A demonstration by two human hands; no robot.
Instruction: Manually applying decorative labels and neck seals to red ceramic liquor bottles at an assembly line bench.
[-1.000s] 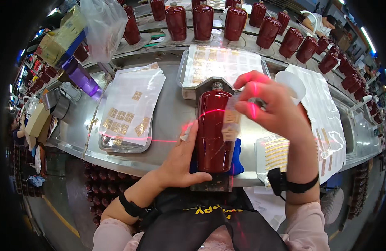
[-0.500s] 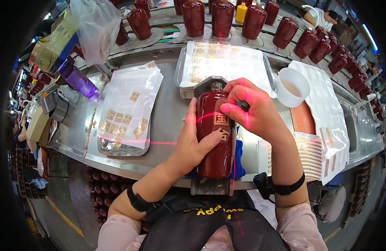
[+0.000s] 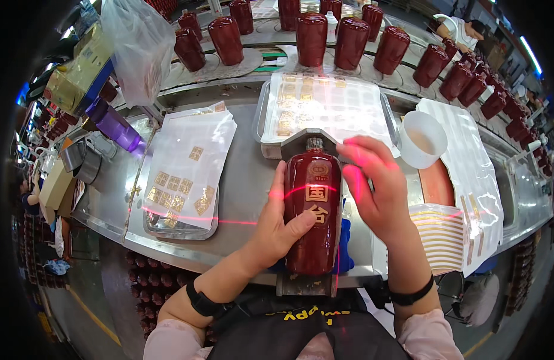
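A dark red glazed bottle (image 3: 313,249) lies tilted back in a metal cradle (image 3: 305,285), its neck pointing away from me. Gold characters and a round emblem are on its front. My left hand (image 3: 275,231) is wrapped round the bottle's left side, thumb across the lower gold character. Beside the bottle's right shoulder, my right hand (image 3: 376,189) has its fingers apart, and nothing shows in them. Beyond the neck lies a tray with a white sheet (image 3: 349,99) bearing gold stickers. Thin red light lines cross the bottle and both hands.
At left, a metal tray (image 3: 184,234) holds a sheet of gold square stickers (image 3: 196,129). A purple bottle (image 3: 115,126) stands behind. To the right are a white tub (image 3: 422,139) and gold strips (image 3: 436,231). Red bottles ride a conveyor (image 3: 253,63); a person (image 3: 463,30) works beyond.
My right hand has come off the bottle's upper front and opened to its right, uncovering the round emblem. My left hand keeps its hold. Bottles on the conveyor have shifted.
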